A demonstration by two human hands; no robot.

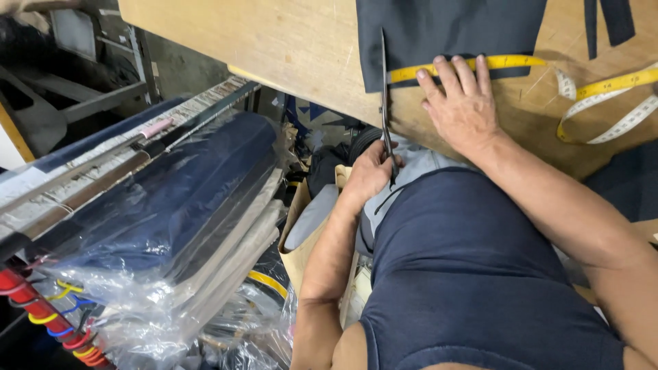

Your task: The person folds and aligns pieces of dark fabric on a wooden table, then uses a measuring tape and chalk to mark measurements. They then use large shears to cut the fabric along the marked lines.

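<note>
Scissors along the edge of dark cloth

Our left hand (372,171) gripped the scissors (384,96), blades pointing away from us; our right hand (460,103), fingers together, pressed the yellow tape measure (510,62) on the dark fabric (445,31).

L hand (373,171) grip closed; R hand (462,103) flat, fingers spread.

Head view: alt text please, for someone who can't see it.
Left hand holds scissors against a dark fabric edge on a wooden table; right hand presses a yellow measuring tape onto the fabric.
</note>
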